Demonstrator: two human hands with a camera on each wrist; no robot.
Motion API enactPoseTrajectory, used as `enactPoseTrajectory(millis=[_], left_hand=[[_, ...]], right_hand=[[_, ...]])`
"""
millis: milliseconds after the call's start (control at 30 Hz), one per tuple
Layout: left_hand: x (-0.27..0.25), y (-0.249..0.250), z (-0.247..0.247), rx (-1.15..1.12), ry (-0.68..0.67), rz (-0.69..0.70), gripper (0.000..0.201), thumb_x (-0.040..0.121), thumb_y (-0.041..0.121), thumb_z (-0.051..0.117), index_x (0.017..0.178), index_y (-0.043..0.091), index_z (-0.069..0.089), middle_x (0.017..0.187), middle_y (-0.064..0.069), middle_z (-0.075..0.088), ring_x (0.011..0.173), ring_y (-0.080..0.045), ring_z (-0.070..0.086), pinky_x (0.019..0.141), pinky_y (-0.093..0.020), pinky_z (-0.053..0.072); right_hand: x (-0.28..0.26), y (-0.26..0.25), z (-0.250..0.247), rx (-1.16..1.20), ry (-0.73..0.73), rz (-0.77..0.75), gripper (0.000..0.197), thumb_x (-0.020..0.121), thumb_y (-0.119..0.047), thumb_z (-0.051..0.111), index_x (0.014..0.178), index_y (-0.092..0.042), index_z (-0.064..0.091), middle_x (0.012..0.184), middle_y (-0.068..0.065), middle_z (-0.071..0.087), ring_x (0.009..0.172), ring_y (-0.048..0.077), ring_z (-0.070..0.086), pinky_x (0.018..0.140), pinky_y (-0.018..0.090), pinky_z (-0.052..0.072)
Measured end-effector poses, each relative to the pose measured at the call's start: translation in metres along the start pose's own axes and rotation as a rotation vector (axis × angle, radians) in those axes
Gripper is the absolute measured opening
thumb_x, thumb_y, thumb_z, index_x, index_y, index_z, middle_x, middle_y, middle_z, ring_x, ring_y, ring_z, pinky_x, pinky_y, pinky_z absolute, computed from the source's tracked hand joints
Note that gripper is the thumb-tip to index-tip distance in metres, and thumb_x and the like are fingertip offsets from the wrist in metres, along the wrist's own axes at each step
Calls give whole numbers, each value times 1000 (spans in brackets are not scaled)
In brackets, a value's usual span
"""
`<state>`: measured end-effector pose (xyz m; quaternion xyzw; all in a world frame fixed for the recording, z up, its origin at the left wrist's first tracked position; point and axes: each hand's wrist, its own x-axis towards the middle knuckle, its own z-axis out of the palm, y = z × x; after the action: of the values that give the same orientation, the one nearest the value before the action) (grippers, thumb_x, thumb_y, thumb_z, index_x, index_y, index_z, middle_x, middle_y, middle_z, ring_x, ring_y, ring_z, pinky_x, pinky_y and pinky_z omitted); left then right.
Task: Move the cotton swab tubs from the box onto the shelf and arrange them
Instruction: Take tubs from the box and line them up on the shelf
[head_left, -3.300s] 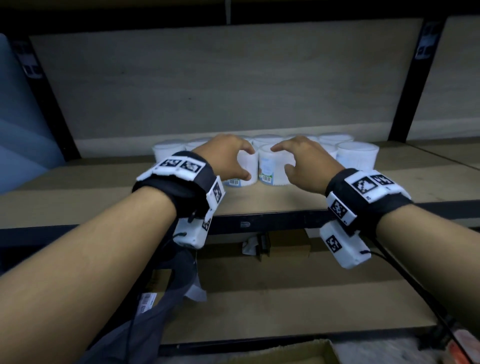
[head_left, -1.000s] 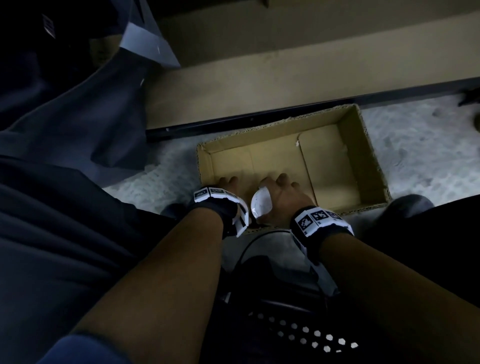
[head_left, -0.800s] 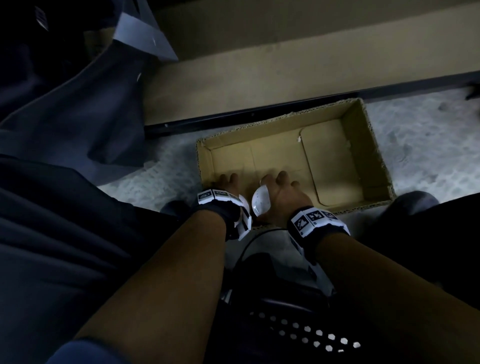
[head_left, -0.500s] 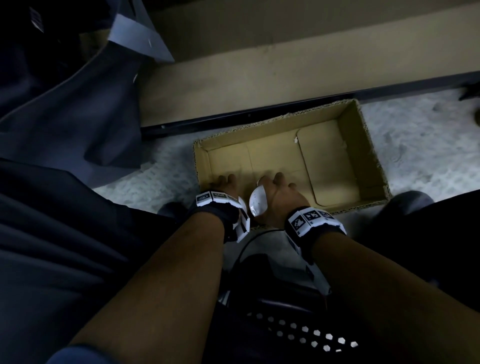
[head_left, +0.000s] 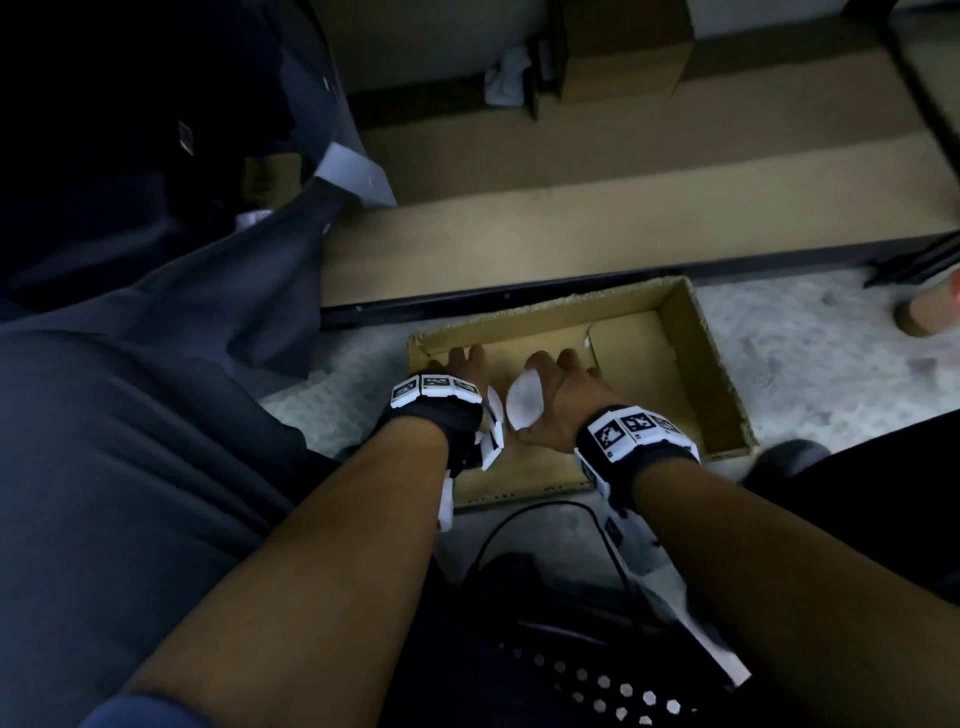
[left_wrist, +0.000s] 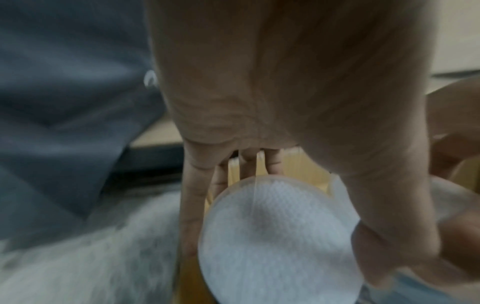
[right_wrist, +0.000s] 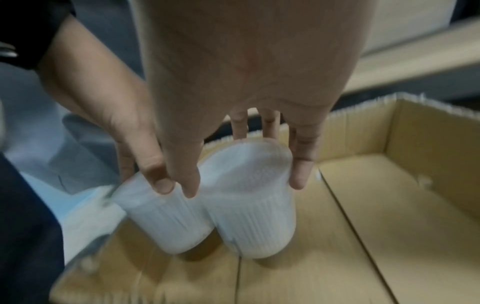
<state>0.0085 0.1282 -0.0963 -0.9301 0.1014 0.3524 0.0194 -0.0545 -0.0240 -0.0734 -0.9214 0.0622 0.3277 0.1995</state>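
The open cardboard box (head_left: 722, 374) lies on the floor in front of the low shelf. Both hands reach into its left end. In the right wrist view two white cotton swab tubs stand side by side on the box floor (right_wrist: 350, 236). My right hand (right_wrist: 244, 176) grips the right tub (right_wrist: 254, 201) from above, thumb and fingers around its lid. My left hand (head_left: 457, 374) grips the left tub (right_wrist: 163, 218) the same way; its lid (left_wrist: 272, 236) fills the left wrist view. The rest of the box holds nothing.
The lower shelf board (head_left: 571, 228) with its dark metal edge (head_left: 519, 299) runs just behind the box. Grey cloth (head_left: 208, 291) hangs at the left. A small carton (head_left: 623, 47) sits deep on the shelf. A black cable (head_left: 519, 519) loops near my wrists.
About three seconds ago both hands were at tubs on the upper shelf; now they are down in the box. Over the last second each hand has kept its grip on a tub in the same corner.
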Motion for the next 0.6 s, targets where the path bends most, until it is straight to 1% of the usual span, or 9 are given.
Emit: enactPoseTrajectory(millis=[33, 100, 200, 267, 300, 400, 500, 533, 600], left_hand=[[-3, 0, -7, -20, 40, -11, 91, 83, 36, 70, 152, 19, 15, 151, -12, 31, 130, -40, 43, 99, -52, 45], [-12, 3, -26, -39, 92, -10, 78, 85, 37, 69, 147, 15, 28, 146, -15, 38, 127, -40, 47, 102, -52, 43], [-31, 7, -62, -20, 119, 38, 79, 62, 45, 80, 123, 12, 42, 127, -16, 52, 110, -41, 57, 91, -52, 50], [-48, 5, -83, -20, 140, 72, 77, 49, 46, 81, 108, 12, 44, 118, -14, 57, 104, -39, 60, 88, -48, 52], [-55, 5, -91, -19, 152, 81, 79, 44, 46, 81, 106, 13, 44, 115, -12, 57, 103, -37, 60, 88, -47, 52], [-79, 2, -117, 0, 212, 92, 82, 45, 51, 81, 111, 20, 43, 108, -5, 52, 101, -28, 55, 85, -44, 52], [-105, -4, -149, 47, 285, 117, 82, 51, 58, 81, 116, 23, 45, 104, 0, 51, 95, -22, 51, 77, -34, 48], [-116, -4, -162, 66, 305, 134, 83, 52, 59, 80, 119, 23, 46, 107, 0, 53, 95, -22, 51, 77, -34, 48], [-134, -7, -181, 65, 304, 147, 84, 56, 57, 80, 126, 24, 46, 116, -3, 51, 104, -25, 51, 87, -39, 50]], right_hand=[[-3, -3, -7, 2, 17, -8, 97, 70, -55, 71, 147, -24, 21, 145, 10, 27, 128, 40, 37, 99, 48, 43], [-8, -9, -22, -3, 40, -10, 104, 71, -56, 72, 151, -22, 14, 152, 9, 22, 136, 40, 30, 105, 47, 39], [-16, -17, -46, -12, 67, -15, 113, 68, -57, 73, 153, -20, 9, 157, 10, 17, 141, 38, 24, 109, 47, 35], [-27, -23, -61, -31, 138, -63, 109, 65, -58, 74, 150, -19, 18, 151, 11, 24, 136, 37, 31, 104, 46, 40], [-32, -25, -68, -43, 178, -91, 105, 64, -59, 74, 147, -20, 23, 145, 10, 27, 131, 36, 35, 101, 45, 42], [-52, -33, -92, -74, 267, -145, 95, 61, -62, 71, 139, -23, 35, 129, 7, 33, 116, 32, 42, 91, 43, 47], [-70, -45, -118, -105, 326, -180, 92, 60, -66, 68, 138, -26, 40, 123, 7, 37, 112, 32, 44, 91, 42, 47], [-78, -49, -127, -105, 349, -192, 91, 61, -66, 68, 138, -27, 41, 123, 7, 38, 112, 32, 45, 91, 42, 48], [-91, -58, -143, -87, 392, -225, 89, 60, -66, 67, 137, -29, 44, 124, 7, 42, 113, 30, 48, 92, 40, 49]])
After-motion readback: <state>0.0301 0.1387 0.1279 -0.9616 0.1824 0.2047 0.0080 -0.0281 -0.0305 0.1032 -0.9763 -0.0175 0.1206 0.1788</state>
